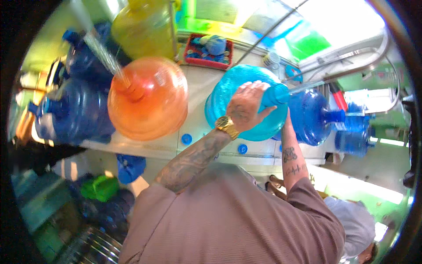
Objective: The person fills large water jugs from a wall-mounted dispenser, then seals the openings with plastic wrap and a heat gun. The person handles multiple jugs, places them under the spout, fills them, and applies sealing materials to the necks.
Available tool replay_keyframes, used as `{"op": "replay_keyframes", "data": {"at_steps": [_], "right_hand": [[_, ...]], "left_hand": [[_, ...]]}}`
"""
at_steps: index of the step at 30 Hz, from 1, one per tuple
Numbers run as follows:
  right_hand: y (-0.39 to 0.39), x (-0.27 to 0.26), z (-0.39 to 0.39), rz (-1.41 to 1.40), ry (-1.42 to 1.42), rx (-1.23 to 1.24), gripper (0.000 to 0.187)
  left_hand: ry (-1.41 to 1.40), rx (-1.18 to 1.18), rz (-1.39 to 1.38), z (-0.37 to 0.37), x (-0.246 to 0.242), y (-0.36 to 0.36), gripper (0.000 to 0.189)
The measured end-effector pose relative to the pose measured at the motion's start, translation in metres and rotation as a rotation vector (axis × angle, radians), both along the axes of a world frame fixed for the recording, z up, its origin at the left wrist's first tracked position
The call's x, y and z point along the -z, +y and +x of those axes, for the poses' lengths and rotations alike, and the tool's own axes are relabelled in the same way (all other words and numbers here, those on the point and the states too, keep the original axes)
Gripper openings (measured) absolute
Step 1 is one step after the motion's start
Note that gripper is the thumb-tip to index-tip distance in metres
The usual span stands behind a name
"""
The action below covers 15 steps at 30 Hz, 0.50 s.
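A turquoise water jug (224, 85) stands on the tiled counter (197, 99), its neck towards the right. My left hand (245, 107), with a gold watch at the wrist, lies over the jug's shoulder, thumb and fingers beside the neck. My right forearm reaches up the jug's right side; its hand is hidden behind the jug. A clear stream (301, 87), seemingly water, runs between a metal pipe (354, 71) and the neck. Left of it, an orange jug (148, 109) takes another clear stream (104, 52) at its neck.
Blue jugs (72, 109) lie at the left, and another blue jug (310, 115) lies at the right. Blue caps (186, 139) dot the counter's front edge. A red tray (207, 62) of caps and a yellow jug (145, 33) stand behind. Another person (351, 221) is at lower right.
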State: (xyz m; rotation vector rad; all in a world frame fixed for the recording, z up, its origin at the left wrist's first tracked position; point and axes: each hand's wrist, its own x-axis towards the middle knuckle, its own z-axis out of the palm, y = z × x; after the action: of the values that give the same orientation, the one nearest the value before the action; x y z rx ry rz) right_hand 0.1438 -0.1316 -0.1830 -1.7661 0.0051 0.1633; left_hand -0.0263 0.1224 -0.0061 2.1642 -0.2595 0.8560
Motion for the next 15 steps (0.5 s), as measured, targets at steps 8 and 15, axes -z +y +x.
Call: {"op": "replay_keyframes", "data": {"at_steps": [8,15], "right_hand": [[0.036,0.04,0.043,0.431,0.246,-0.177,0.059],[0.074,0.048,0.058,0.73,0.24,-0.356,0.056]], "left_hand": [[0.109,-0.077,0.149,0.0,-0.017,-0.012,0.066],[0.334,-0.092,0.154,-0.002,-0.008,-0.01,0.068]]}}
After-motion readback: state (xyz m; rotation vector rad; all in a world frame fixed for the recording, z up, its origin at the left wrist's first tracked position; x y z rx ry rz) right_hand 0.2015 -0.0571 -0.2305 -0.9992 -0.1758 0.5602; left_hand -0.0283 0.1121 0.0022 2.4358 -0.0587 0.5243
